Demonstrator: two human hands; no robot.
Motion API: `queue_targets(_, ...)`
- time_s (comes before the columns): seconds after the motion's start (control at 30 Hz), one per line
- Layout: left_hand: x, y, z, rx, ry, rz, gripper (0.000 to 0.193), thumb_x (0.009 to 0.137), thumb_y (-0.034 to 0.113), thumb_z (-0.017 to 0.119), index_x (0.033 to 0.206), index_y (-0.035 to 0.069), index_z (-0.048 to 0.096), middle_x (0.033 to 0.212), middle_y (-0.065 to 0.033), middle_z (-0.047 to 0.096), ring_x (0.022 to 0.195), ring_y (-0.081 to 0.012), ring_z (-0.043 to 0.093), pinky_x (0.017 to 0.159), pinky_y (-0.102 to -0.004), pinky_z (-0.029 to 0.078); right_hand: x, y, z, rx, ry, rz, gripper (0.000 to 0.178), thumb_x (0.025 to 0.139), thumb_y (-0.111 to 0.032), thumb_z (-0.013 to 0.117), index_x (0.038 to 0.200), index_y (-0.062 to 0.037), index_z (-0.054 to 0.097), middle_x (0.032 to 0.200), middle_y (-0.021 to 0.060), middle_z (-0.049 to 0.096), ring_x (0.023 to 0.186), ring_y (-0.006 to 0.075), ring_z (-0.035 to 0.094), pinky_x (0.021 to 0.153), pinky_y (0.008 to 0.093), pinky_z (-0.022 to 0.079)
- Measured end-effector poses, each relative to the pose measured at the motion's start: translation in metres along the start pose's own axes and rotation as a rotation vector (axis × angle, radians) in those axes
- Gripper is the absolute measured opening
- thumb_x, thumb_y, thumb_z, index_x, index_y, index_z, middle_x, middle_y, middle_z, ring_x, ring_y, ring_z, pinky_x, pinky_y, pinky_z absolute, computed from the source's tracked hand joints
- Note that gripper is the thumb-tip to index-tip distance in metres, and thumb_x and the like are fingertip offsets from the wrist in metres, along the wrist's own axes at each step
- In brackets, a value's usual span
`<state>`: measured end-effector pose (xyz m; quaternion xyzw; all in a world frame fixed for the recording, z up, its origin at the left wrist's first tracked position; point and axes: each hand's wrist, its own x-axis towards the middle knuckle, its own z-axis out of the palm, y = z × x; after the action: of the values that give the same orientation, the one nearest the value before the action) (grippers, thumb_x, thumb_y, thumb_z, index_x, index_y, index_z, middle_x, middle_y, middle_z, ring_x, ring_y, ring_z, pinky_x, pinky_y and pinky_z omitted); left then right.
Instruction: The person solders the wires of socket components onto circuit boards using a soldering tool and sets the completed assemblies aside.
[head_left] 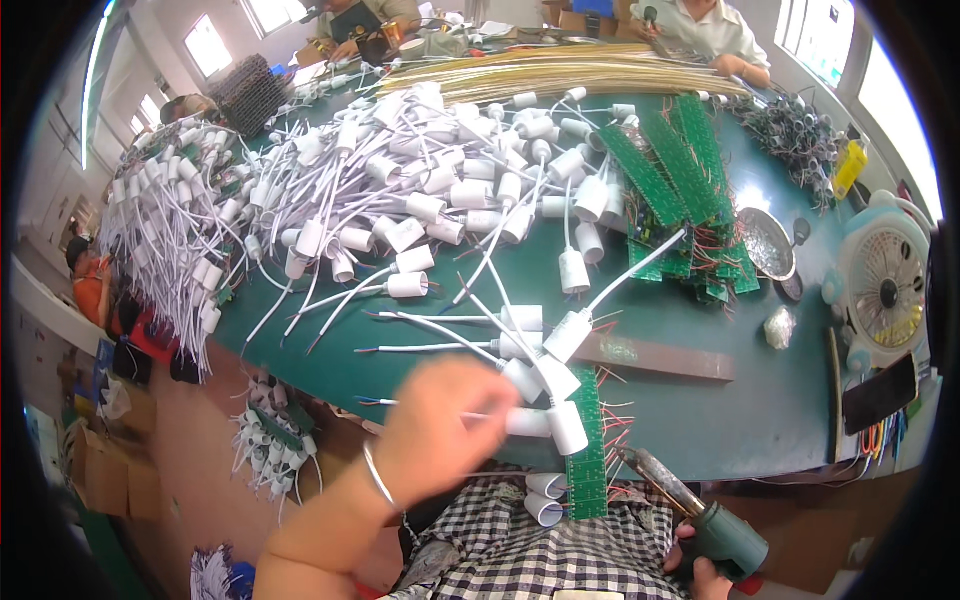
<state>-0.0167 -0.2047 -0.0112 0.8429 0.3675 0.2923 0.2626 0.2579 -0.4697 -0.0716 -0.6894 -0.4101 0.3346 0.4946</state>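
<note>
My left hand, a little blurred, is curled with thumb and fingertips together beside a white lamp holder; what the fingertips pinch, if anything, I cannot make out. A white cord passes by the hand. My right hand grips the green handle of a soldering iron, its tip pointing up and left at a narrow green circuit board strip. Thin red wires stick out along the strip's right side. Several white lamp holders lie along its left side, some with cords stretching left. Part of the strip hangs over my checked apron.
A big heap of corded white lamp holders covers the table's far left. Green boards are piled at far right, near a metal bowl, a fan and a phone. A brown bar lies beyond the strip. Other people sit across the table.
</note>
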Motion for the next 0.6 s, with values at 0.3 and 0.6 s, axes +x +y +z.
queue_targets(0.3,0.111,-0.143,-0.033,0.668,0.416,0.065,0.031,0.072,0.012,0.074,0.100,0.018,0.065,0.105,-0.0022,0.055,0.104,-0.0277,0.050,0.088,-0.0417,0.039,-0.005,-0.018,0.000,0.185,-0.103,0.296,0.040,0.084,-0.026,0.070,0.111,0.0016,0.058,0.086,0.0070,0.062,0.075,0.0165,0.059,0.068,0.0316,0.047)
queue_targets(0.6,0.068,-0.054,-0.034,0.504,0.199,0.532,0.030,0.076,0.018,0.072,0.102,0.012,0.058,0.096,-0.0041,0.063,0.084,-0.0276,0.059,0.079,-0.0424,0.040,-0.005,-0.018,0.015,0.326,0.035,0.148,0.058,0.082,-0.045,0.072,0.108,0.0034,0.055,0.091,0.0116,0.062,0.067,0.0208,0.063,0.063,0.0335,0.053)
